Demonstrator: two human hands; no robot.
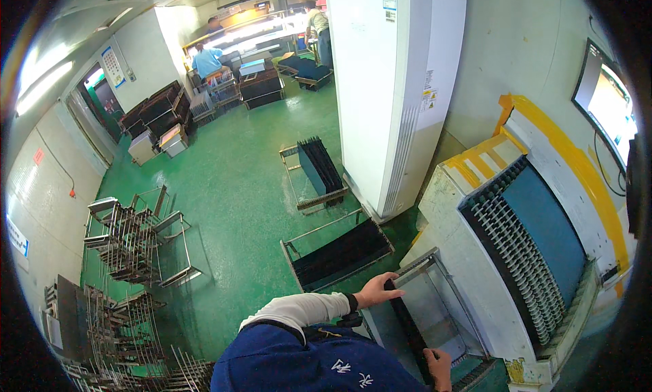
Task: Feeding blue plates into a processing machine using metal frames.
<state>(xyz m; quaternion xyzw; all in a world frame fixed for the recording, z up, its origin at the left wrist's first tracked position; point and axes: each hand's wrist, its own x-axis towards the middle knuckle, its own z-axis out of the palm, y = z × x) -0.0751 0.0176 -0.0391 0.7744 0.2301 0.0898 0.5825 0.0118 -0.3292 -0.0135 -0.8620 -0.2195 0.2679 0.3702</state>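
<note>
Watching left hand (380,291) gripping far end of dark slab (409,327), right hand (438,368) gripping near end. Slab lying within or just above metal rack (462,305); I'm judging positioning underway, next move needing even two-handed support.

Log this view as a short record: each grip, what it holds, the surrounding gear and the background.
Left grip: closed on the upper end of a dark panel
Right grip: closed near its lower end
Panel count: seen edge-on; one or several, cannot tell
Beside the hands: metal rack
To the right: white machine with yellow tape, rollers and a blue panel
Ahead: two floor racks holding black sheets; tall white cabinet
To the left: piled metal frames
Background: people near a lit bench
</note>
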